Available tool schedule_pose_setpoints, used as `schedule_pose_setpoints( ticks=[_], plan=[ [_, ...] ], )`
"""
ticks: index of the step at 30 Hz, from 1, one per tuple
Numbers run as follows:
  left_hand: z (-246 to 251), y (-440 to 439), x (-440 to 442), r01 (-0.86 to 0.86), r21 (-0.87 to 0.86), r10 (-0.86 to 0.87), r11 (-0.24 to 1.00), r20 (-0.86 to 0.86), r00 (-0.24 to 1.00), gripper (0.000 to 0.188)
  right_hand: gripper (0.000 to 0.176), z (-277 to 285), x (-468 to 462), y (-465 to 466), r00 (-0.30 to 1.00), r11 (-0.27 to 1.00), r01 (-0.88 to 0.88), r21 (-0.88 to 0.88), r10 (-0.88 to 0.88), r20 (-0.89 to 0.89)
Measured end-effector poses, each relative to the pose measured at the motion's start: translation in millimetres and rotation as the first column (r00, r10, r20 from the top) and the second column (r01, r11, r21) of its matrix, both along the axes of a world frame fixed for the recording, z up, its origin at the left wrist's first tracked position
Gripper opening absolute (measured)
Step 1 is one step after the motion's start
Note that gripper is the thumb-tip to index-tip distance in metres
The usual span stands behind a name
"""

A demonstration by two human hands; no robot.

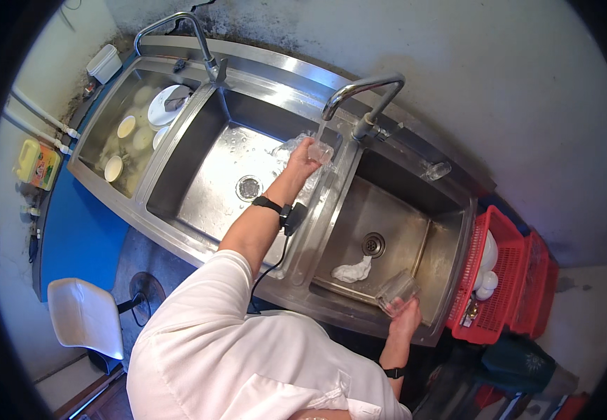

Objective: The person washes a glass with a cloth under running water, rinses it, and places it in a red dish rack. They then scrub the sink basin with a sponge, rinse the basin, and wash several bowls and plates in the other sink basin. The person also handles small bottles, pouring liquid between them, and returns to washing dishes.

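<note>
My left hand (302, 159) grips a clear drinking glass (320, 151) beneath the running right-hand faucet (353, 94). Water falls onto the glass and splashes into the middle sink basin (214, 173). Over the near side of the right basin (382, 205), my right hand (406, 317) holds a larger clear glass vessel (397, 294), tilted. A crumpled white cloth (352, 270) lies on that basin's floor near the drain (373, 244). Another clear glass (438, 170) lies on its side on the steel ledge behind the right basin.
The left basin (138, 68) holds cloudy water with bowls and plates (164, 107). Red plastic baskets (511, 268) with white dishes (487, 252) stand right of the sinks. At left are a yellow jug (39, 164), a second faucet (177, 18) and a white chair (85, 317).
</note>
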State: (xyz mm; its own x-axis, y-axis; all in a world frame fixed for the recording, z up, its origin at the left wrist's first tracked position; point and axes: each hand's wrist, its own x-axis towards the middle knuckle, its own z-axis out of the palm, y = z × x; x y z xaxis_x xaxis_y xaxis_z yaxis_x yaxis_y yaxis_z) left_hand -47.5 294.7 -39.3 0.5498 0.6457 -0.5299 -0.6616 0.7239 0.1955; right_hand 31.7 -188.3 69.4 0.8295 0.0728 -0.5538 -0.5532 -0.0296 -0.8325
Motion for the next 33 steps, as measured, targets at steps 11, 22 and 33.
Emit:
schedule_pose_setpoints(
  ticks=[11, 22, 33],
  plan=[
    [33.2, -60.5, -33.2, 0.384, -0.008, -0.381, 0.923, 0.122, 0.917, 0.045, 0.027, -2.6, -17.5, 13.0, 0.998, 0.998, 0.061, 0.02, -0.06, -0.009],
    [104.6, -126.9, -39.7, 0.497, 0.53, -0.692, 0.687, 0.267, 0.671, 0.058, 0.029, 8.0, -34.1, 11.1, 0.995, 0.993, 0.098, 0.061, -0.098, -0.003],
    [143.0, -211.6, -17.9, 0.656, 0.423, -0.736, 0.625, 0.041, 0.675, 0.034, 0.03, 27.5, -10.4, -53.2, 0.994, 0.966, 0.059, 0.252, -0.081, 0.078]
  ],
)
